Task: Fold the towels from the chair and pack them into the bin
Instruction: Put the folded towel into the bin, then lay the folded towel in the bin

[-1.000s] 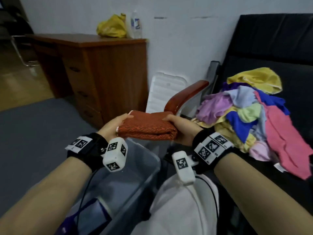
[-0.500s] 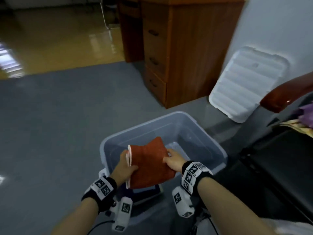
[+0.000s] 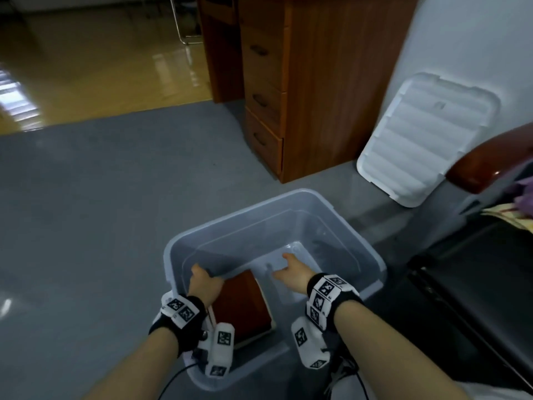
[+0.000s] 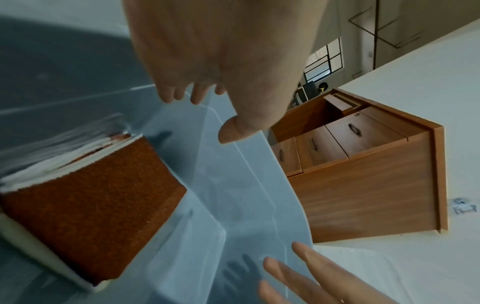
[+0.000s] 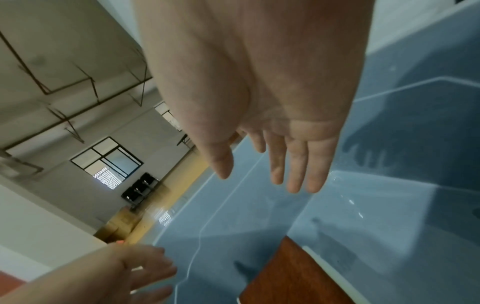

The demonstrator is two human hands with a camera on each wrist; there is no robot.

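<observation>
A folded rust-orange towel (image 3: 242, 307) with white edges lies flat on the floor of the clear plastic bin (image 3: 372, 255), in its near left part. My left hand (image 3: 203, 280) hovers over the towel's far left corner by the bin wall. Its fingers (image 4: 182, 96) are loosely curled and hold nothing, with the towel (image 4: 85, 209) below and apart from them. My right hand (image 3: 291, 269) is inside the bin to the right of the towel, its fingers (image 5: 298, 181) straight and empty. The towel's corner (image 5: 291, 273) shows below that hand.
The bin stands on grey floor. A wooden desk with drawers (image 3: 288, 90) is behind it, and a white bin lid (image 3: 427, 140) leans on the wall. At the right are the chair's red-brown armrest (image 3: 490, 166), its black seat (image 3: 476, 284) and the edge of the towel pile (image 3: 523, 194).
Both hands carried the folded towel from in front of the chair down into the bin, laid it flat and let go. My view swung from the chair down to the bin.
</observation>
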